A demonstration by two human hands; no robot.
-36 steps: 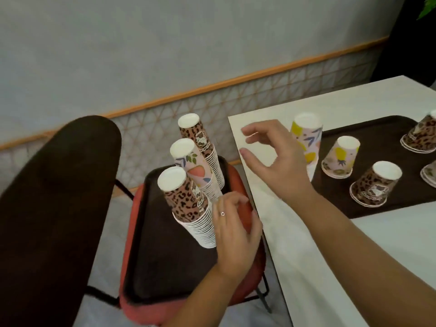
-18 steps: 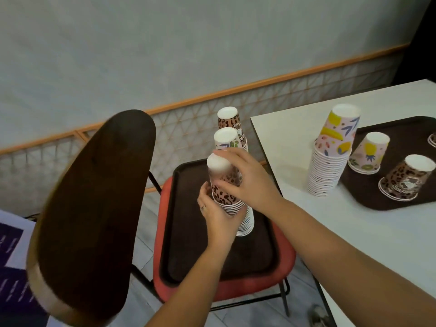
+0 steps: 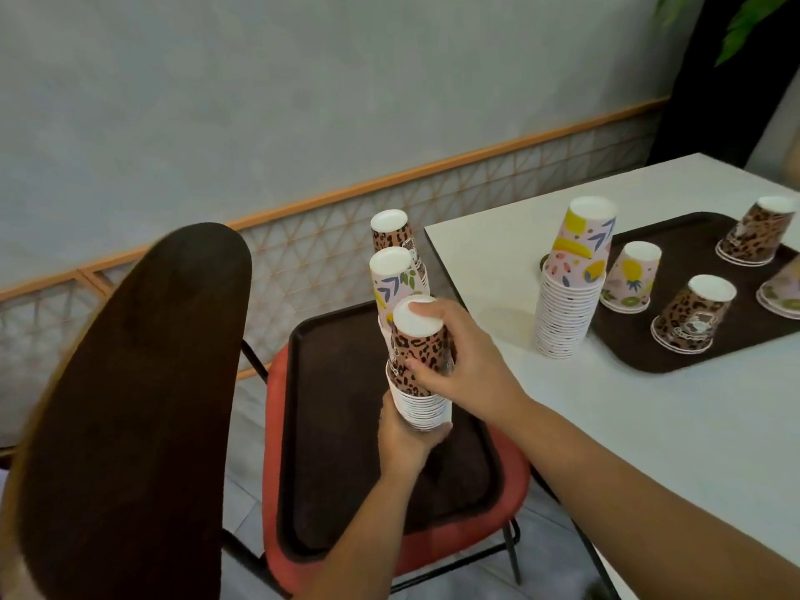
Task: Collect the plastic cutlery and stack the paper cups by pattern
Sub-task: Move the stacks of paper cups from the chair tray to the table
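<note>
Both hands are on one upside-down stack of leopard-print cups (image 3: 422,370) above the dark tray (image 3: 346,469) that lies on the red chair seat (image 3: 511,482). The right hand (image 3: 465,361) wraps the top cup of that stack: its thumb lies across the printed side and a fingertip rests on the white base at the top, so its fingers are grasping the leopard cup. The left hand (image 3: 402,439) cups the bottom of the same stack from below, its fingers curled round the white ribbed rims (only the back of the hand and the fingertip ends show).

Just behind this stack stand two more on the same tray: a pink fruit-print stack (image 3: 391,279), and beyond it a second leopard stack (image 3: 391,231). The chair's dark backrest (image 3: 130,404) fills the lower left.

On the white desk (image 3: 649,426) to the right a tall pink fruit-pattern stack (image 3: 571,288) stands upside down, just beside the edge of a second dark tray (image 3: 692,357). That tray carries single inverted cups, well apart from one another: a pineapple-print cup (image 3: 630,277), a leopard cup (image 3: 688,313) nearer the front, another leopard cup (image 3: 755,229) at the far side, and one half cut off at the frame's right edge (image 3: 781,292). No cutlery can be made out.
</note>
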